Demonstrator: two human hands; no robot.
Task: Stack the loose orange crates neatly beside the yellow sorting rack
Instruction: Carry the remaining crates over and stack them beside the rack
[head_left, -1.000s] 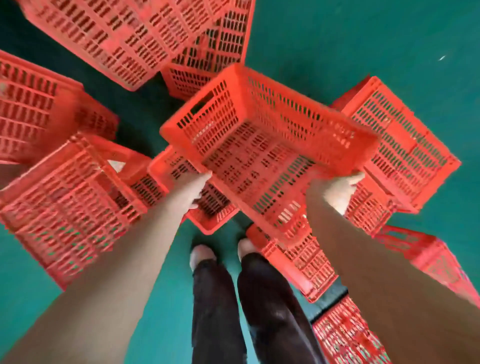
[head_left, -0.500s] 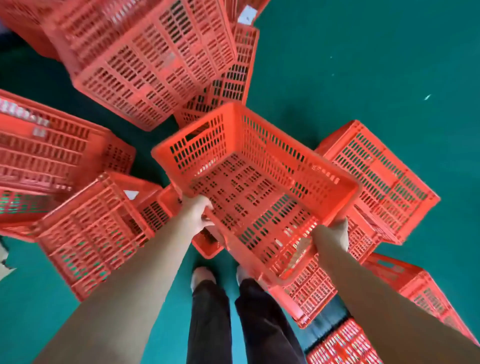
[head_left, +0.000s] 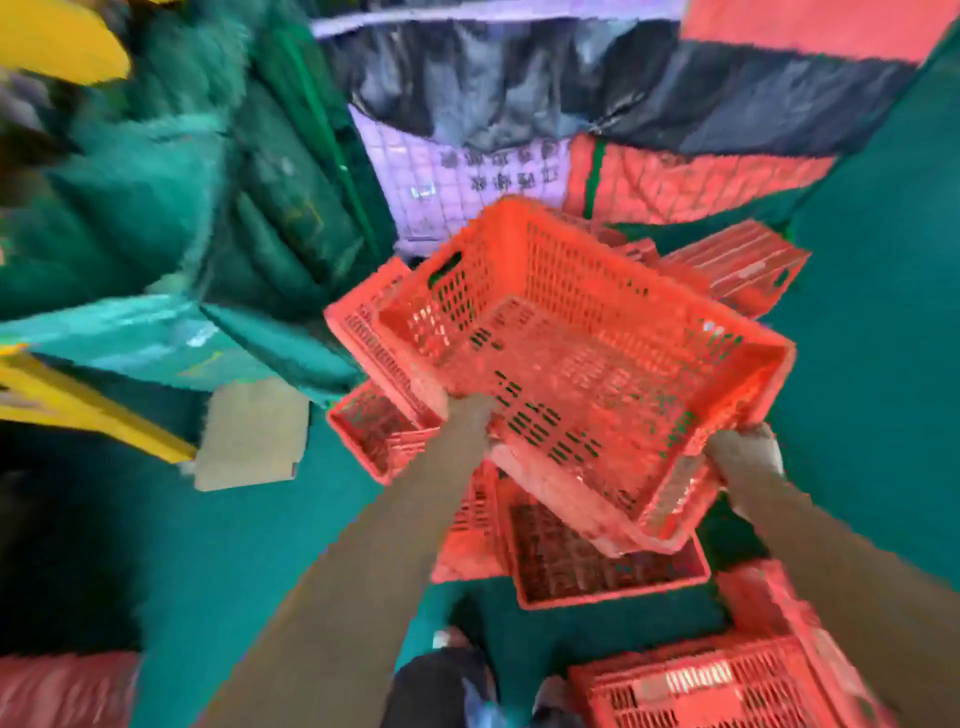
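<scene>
I hold an orange slotted crate (head_left: 582, 364) up in the air, tilted, its open top facing me. My left hand (head_left: 467, 415) grips its near left rim and my right hand (head_left: 748, 452) grips its near right corner. Below it lie other orange crates: one open crate (head_left: 597, 561) near my feet, one (head_left: 374, 431) to the left, one (head_left: 727, 686) at the lower right. Yellow bars of the sorting rack (head_left: 78, 410) show at the left edge. The picture is blurred.
Green sacks or sheeting (head_left: 171, 218) pile up at the left and back. A flat cardboard piece (head_left: 249, 436) lies on the green floor (head_left: 883, 322). A purple mesh panel (head_left: 447, 182) and dark plastic sheet (head_left: 519, 83) stand behind. More orange crates (head_left: 737, 265) lie at the back right.
The view has swung up and to the left, bringing the rack, sacks and back wall into sight. Both hands keep their hold on the crate, which has travelled with me.
</scene>
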